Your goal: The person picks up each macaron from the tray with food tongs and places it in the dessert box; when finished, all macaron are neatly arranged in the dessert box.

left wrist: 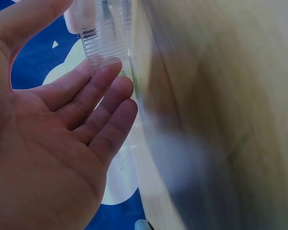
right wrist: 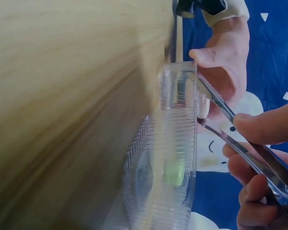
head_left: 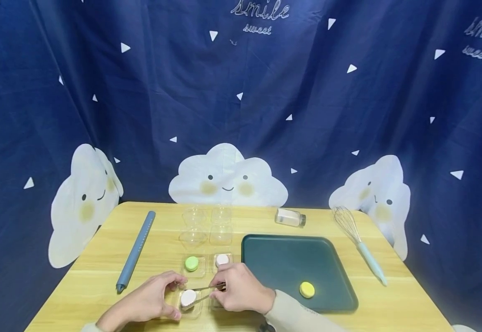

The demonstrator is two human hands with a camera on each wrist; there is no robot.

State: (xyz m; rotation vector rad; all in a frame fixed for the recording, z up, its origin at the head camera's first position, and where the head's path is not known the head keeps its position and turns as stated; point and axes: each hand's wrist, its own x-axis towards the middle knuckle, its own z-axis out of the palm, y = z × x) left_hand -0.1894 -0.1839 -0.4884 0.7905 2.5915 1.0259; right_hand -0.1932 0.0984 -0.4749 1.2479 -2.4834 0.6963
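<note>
My right hand (head_left: pixel 241 288) holds metal tongs (head_left: pixel 201 299), whose arms stand on either side of a white macaron (head_left: pixel 189 298) in the near left compartment of a clear plastic box (right wrist: pixel 180 120). My left hand (head_left: pixel 149 297) grips that box's left side, thumb near the front corner and fingertips (left wrist: pixel 113 67) touching the ridged wall. A green macaron (head_left: pixel 191 263) sits in the far left compartment and a pale pinkish macaron (head_left: pixel 222 259) in the far right one. My right hand mostly hides the near right compartment. One yellow macaron (head_left: pixel 307 289) lies on the dark green tray (head_left: pixel 286 258).
The box's clear domed lid (head_left: pixel 221 233) stands open behind it. A blue-grey rolling pin (head_left: pixel 136 251) lies at the left. At the back right lies a shaker jar (head_left: pixel 289 217) on its side, and a whisk (head_left: pixel 365 253) rests right of the tray.
</note>
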